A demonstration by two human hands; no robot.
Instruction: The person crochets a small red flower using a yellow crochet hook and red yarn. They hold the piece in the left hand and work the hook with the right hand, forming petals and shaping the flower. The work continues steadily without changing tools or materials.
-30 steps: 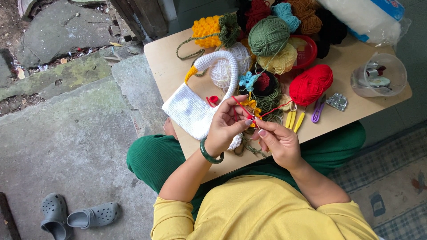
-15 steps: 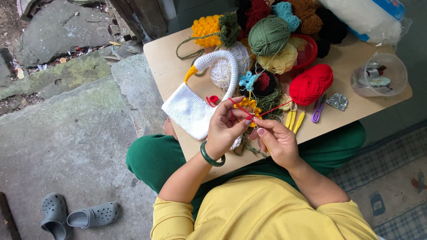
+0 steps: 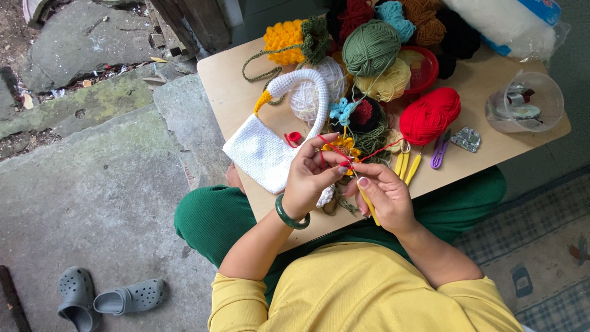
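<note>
Even, soft daylight over the whole head view; no single source evident. Shadows are weak and diffuse: a faint one under the pale wooden board [image 3: 233, 92] at its left edge, a soft one below the left hand [image 3: 310, 178] and right hand [image 3: 384, 200]. Exposure balanced; the white crocheted bag [image 3: 261, 150] is bright but keeps its stitch texture. Slight sheen on the clear plastic tub [image 3: 531, 101]. Focus sharp at centre; yarn strands resolve cleanly. Corners soften somewhat, with mild wide-angle stretching at the grey concrete floor [image 3: 92, 203]. No motion blur on the fingers.
</note>
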